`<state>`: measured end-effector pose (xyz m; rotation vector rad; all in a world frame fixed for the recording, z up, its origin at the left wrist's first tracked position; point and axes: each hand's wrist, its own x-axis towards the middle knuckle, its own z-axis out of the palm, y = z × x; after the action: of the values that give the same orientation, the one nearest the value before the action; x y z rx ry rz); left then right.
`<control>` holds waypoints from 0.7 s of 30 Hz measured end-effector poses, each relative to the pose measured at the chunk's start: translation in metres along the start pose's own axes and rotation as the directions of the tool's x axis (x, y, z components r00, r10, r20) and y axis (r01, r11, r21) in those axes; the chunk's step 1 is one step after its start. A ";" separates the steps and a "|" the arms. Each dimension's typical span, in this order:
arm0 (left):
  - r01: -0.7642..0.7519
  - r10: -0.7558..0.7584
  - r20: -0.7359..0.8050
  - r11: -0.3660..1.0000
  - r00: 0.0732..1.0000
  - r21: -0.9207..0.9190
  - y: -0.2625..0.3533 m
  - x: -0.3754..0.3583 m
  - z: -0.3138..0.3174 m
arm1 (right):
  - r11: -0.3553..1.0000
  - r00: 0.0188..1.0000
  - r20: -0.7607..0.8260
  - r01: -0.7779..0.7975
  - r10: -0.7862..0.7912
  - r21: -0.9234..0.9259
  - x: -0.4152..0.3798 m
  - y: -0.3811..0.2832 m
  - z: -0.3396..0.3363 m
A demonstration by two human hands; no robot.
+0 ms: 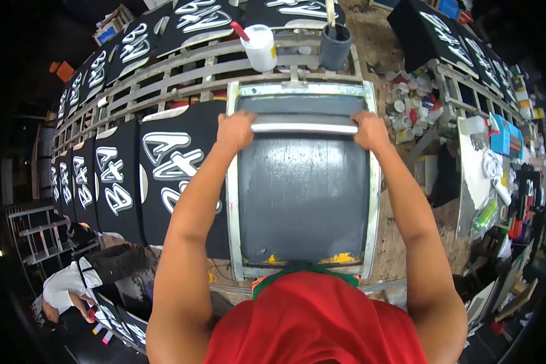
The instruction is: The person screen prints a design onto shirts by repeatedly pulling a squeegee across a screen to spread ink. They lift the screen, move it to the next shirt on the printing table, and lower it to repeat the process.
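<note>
A framed printing screen (303, 200) coated with dark grey ink lies in front of me. Across its far part runs a wide squeegee (303, 128) with a silvery bar. My left hand (236, 129) is closed round the squeegee's left end, and my right hand (370, 130) grips its right end. Wet, streaky ink shines on the mesh just below the bar. Yellow patches show at the screen's near edge. Just left of the frame is a black shirt (176, 164) with white and grey lettering, partly hidden by my left arm.
Beyond the screen stand a white tub (260, 48) with a red handle and a dark ink bucket (335, 47) with a stick. Slatted racks (206, 70) carry printed black shirts. Used cups (409, 103) litter the right. Another person (73, 285) bends over shirts at lower left.
</note>
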<state>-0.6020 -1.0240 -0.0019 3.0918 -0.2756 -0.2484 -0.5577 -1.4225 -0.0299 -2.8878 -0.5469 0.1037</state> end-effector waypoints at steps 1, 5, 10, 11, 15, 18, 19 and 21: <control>-0.018 0.018 -0.003 1.000 1.000 0.002 0.006 -0.033 0.004 | 1.000 0.996 0.083 -0.009 0.010 -0.010 -0.033 -0.013 -0.007; -0.100 0.099 -0.015 0.989 0.995 -0.108 0.048 -0.213 0.039 | 0.995 0.980 0.196 -0.054 0.035 0.088 -0.226 -0.056 0.008; -0.100 0.134 0.104 0.953 0.986 -0.285 0.065 -0.321 0.042 | 0.955 0.965 0.262 -0.109 0.034 0.275 -0.344 -0.097 -0.005; -0.123 0.168 0.130 0.948 0.977 -0.294 0.061 -0.313 0.039 | 0.966 0.984 0.179 -0.059 0.014 0.251 -0.329 -0.088 0.005; -0.055 0.054 -0.012 0.994 0.998 -0.099 0.020 -0.134 0.036 | 0.984 0.989 0.067 -0.135 0.128 0.114 -0.152 -0.056 -0.003; -0.014 0.012 -0.099 1.000 0.995 -0.016 -0.005 -0.010 0.015 | 0.993 0.989 -0.130 -0.051 0.065 0.109 -0.014 -0.001 0.013; -0.026 0.011 -0.177 0.996 0.984 -0.081 -0.017 0.019 0.026 | 0.992 0.990 -0.105 -0.086 0.096 0.091 0.019 0.009 0.009; 0.016 -0.031 -0.173 0.996 0.984 -0.087 -0.012 0.028 0.012 | 0.988 0.987 -0.079 -0.131 0.137 0.076 0.035 0.009 -0.001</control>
<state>-0.5747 -1.0173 -0.0190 3.0078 -0.2167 0.0112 -0.5218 -1.4184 -0.0322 -2.8421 -0.3275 0.0205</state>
